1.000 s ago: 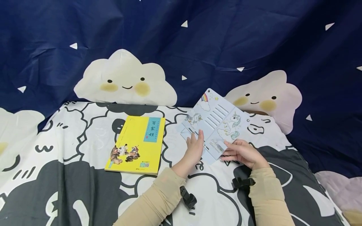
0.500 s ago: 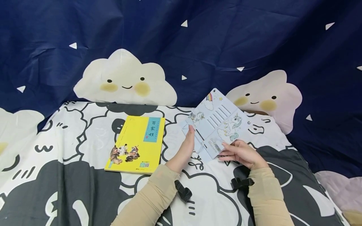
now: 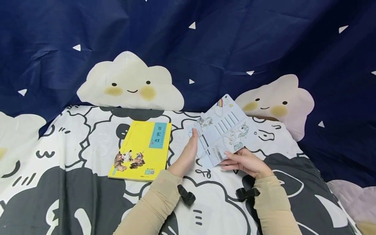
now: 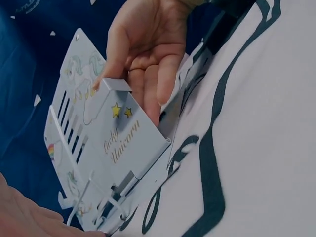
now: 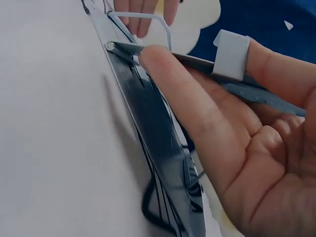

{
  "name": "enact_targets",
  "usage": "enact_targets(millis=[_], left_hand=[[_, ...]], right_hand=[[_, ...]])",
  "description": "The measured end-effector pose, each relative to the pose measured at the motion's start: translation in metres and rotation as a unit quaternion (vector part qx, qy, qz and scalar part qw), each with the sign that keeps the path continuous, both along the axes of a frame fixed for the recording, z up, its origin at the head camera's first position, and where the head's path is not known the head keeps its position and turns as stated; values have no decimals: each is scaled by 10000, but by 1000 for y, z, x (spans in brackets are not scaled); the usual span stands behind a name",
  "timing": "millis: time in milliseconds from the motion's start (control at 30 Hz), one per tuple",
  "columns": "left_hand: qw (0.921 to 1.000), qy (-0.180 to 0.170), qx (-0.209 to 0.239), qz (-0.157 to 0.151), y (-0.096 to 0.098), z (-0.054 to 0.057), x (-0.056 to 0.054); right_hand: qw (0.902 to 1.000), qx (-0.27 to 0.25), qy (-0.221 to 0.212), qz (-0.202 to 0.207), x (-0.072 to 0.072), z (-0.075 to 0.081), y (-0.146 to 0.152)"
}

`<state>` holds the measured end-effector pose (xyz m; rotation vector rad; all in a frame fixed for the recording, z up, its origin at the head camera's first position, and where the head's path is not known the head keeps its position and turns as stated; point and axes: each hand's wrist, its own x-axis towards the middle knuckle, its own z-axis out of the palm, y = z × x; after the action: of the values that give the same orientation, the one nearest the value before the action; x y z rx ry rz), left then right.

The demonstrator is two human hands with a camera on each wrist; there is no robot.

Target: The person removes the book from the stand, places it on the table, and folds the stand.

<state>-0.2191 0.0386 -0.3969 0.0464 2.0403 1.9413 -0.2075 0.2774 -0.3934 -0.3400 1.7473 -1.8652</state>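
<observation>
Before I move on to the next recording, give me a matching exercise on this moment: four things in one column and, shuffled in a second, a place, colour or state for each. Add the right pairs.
Column one
1. Book
2. Unicorn stand
3. Right hand
4. Backdrop

Column two
A. Dark blue, with small white triangles
B. Pinching an edge between thumb and fingers
C. Lying flat on the sheep-print sheet
D. Pale blue, with a row of slots

Right pairs
1-C, 2-D, 3-B, 4-A
</observation>
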Motion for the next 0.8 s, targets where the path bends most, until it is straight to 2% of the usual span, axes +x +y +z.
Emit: enact_targets(millis=[367, 600, 700, 800], left_hand=[[9966, 488, -607, 259, -6, -1, -7], [9957, 664, -569, 293, -9, 1, -8], [9914, 947, -848, 303, -3, 3, -7], [9858, 1230, -1111, 278, 3, 8, -2]], right_hand=[[9988, 289, -302, 269, 6, 2, -25], [9982, 423, -292, 323, 7, 2, -33], [9982, 487, -193, 284, 6, 3, -34], [9968, 769, 145, 157, 7, 7, -34]])
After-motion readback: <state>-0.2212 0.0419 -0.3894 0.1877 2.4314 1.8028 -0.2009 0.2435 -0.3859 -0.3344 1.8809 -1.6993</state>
